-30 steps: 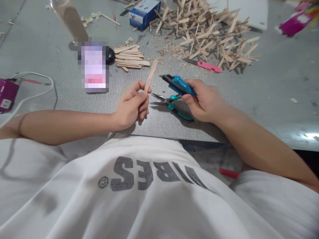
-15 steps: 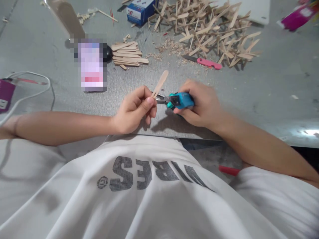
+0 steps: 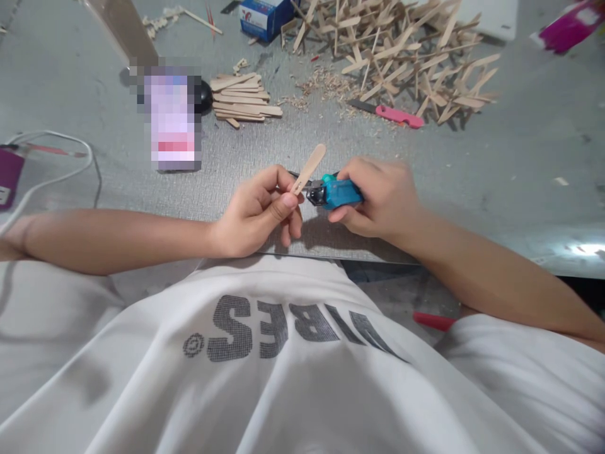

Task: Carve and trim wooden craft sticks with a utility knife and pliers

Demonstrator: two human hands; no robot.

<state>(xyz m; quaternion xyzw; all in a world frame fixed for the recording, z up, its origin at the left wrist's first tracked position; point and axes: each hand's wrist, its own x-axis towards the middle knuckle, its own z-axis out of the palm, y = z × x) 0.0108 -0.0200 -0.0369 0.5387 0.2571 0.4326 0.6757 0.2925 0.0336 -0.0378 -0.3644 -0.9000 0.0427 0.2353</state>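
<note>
Head view: at near centre, the left hand (image 3: 265, 213) pinches a wooden stick (image 3: 312, 165); the right hand (image 3: 385, 192), curled round a blue cutter (image 3: 344, 193), has drawn it beside the stick's near end (contact unclear), seemingly for cutting.

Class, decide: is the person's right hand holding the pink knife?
No, the right hand grips a blue cutter, while the pink knife lies on the table.

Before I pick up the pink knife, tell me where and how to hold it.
The knife is probably best pinched across the long edges of its pink handle, coming from the near right side. It lies nearly sideways, its dark blade points left, and the pile of wooden sticks crowds its far side.
</note>
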